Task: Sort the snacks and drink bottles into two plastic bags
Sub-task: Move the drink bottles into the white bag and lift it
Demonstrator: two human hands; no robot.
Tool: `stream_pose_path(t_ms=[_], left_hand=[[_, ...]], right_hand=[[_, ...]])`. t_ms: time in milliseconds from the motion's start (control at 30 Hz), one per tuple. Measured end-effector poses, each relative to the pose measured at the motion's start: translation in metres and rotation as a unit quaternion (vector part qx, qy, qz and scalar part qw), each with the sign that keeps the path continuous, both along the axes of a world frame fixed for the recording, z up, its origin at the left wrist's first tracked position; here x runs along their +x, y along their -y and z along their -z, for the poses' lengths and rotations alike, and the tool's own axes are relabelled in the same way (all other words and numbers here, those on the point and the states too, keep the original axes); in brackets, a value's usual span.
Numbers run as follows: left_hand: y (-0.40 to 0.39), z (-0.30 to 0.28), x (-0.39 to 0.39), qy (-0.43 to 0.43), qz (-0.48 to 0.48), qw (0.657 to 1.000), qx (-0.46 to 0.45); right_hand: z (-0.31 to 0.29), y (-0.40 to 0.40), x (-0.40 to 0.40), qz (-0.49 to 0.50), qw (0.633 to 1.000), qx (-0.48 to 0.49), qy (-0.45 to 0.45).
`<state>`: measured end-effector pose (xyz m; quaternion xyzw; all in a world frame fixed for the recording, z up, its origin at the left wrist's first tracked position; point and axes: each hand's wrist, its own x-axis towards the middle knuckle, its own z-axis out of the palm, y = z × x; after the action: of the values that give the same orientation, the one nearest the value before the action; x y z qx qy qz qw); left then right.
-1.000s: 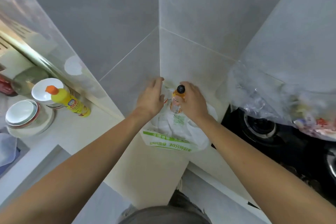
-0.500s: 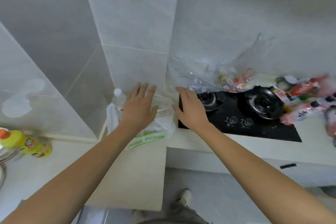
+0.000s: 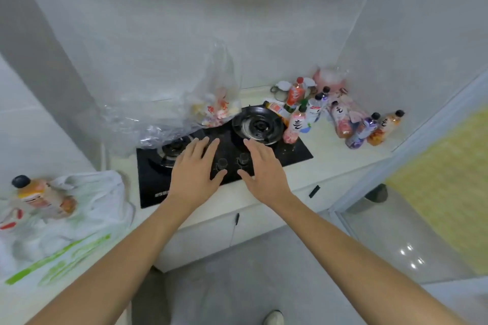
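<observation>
Both hands (image 3: 195, 174) (image 3: 266, 174) spread empty above the black hob (image 3: 290, 150)

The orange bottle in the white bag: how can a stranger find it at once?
Start at the black gas stove and look left along the counter to the white plastic bag with green print. The orange drink bottle with a black cap leans out of its top, the only bottle there.

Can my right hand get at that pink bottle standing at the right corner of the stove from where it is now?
Probably yes. The right hand hangs open and holds nothing above the stove knobs, and the pink bottle stands past the right burner with nothing between them. Other bottles crowd behind it, so knocking one is possible.
</observation>
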<state>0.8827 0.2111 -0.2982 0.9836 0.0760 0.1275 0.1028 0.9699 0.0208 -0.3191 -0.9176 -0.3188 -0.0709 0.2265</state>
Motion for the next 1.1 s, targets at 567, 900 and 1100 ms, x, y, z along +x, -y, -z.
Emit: stream_pose_path(t_ms=[567, 900, 1100], left_hand=[[0.206, -0.004, 0.202, -0.012, 0.048, 0.998, -0.036], [0.219, 0.032, 0.347, -0.023, 0.038, 0.997, -0.068], [0.207, 0.069, 0.411, -0.101, 0.009, 0.985, -0.143]], right_hand=[[0.0, 0.227, 0.171, 0.081, 0.996, -0.026, -0.032], [0.012, 0.229, 0.322, 0.067, 0.996, -0.041, -0.053], [0.026, 0.199, 0.422, 0.049, 0.99, -0.057, -0.118]])
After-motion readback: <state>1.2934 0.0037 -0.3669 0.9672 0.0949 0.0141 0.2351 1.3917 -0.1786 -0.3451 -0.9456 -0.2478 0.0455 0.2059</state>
